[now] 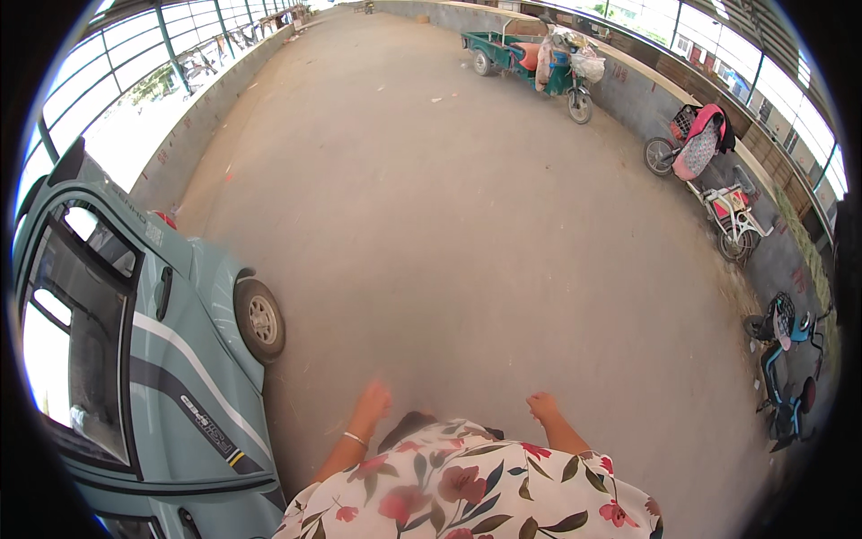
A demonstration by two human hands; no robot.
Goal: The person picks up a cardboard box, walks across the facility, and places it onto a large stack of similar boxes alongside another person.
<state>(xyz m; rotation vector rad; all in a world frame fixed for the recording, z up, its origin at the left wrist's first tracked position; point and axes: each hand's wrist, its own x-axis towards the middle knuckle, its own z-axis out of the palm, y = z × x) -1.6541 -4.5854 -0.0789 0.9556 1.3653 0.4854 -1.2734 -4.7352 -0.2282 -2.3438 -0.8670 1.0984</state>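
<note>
My left hand swings in front of my body, smeared by motion, so its fingers cannot be read. A light-coloured band circles that wrist. To the right, my right hand hangs over the concrete floor with its fingers curled into a loose fist, and nothing shows in it. Both hands are apart from any object. Nearest to the left one stands a grey-green small car with white and dark stripes. Below the hands spreads my white top, printed with red flowers.
A low wall runs along the left, another along the right. By the right wall stand a green cargo tricycle, an electric scooter with a pink cover, and a blue-black scooter. The car's wheel borders the floor.
</note>
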